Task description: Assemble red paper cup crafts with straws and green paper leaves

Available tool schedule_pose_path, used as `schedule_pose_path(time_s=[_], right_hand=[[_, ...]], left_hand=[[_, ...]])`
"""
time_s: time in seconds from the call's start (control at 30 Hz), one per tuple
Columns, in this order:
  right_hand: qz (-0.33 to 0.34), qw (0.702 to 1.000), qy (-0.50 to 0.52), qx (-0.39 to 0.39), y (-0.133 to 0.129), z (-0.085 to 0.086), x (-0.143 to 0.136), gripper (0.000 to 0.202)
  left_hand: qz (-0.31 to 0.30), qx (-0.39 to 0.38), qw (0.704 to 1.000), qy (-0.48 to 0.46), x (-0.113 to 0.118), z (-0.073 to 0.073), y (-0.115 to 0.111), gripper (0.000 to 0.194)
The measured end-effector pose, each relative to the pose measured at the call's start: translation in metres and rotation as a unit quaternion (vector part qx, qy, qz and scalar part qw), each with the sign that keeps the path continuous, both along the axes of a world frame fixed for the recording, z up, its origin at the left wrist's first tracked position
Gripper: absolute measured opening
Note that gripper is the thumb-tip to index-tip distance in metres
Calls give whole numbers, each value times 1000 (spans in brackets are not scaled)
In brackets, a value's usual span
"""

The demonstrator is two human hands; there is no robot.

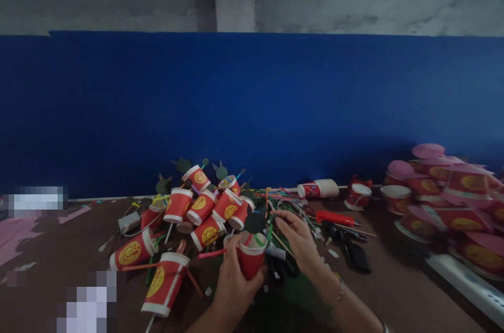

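Note:
My left hand [239,272] is wrapped round a red paper cup [252,259] with a white rim, held upright. A dark paper cut-out [254,221] stands up at the cup's far rim. Beside the rim rises a green straw [270,233], and my right hand [296,238] pinches the small dark disc at its top. A pink straw [212,253] points left from near my left fingers. Left of my hands lies a pile of similar cups [202,207] with straws and dark rabbit-like cut-outs. My fingers hide part of the held cup.
Loose straws [289,201] lie behind my hands. To the right are a red-handled tool [334,217], dark scissors-like tools [354,251], stacked cups [318,188] and a white power strip [468,283]. Cups with pink paper [452,191] are piled far right. A blue panel [252,112] stands behind the brown table [401,296].

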State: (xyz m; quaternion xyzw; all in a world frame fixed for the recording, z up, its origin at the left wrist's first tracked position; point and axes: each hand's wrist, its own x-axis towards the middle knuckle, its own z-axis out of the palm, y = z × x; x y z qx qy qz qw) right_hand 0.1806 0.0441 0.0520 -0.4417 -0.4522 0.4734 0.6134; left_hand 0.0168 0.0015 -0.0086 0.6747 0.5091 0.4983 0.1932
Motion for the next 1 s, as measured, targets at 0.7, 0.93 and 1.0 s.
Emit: schedule_pose_path(time_s=[0.7, 0.93, 1.0], right_hand=[[19, 1000, 7, -14, -4, 9, -3, 36], [3, 1000, -11, -11, -4, 8, -4, 37], [8, 1000, -8, -23, -3, 6, -4, 36]], left_hand=[[-28, -7, 1000, 5, 0, -2, -1, 59], [-36, -15, 999, 0, 1, 2, -2, 60], [-37, -15, 999, -2, 1, 2, -2, 60]])
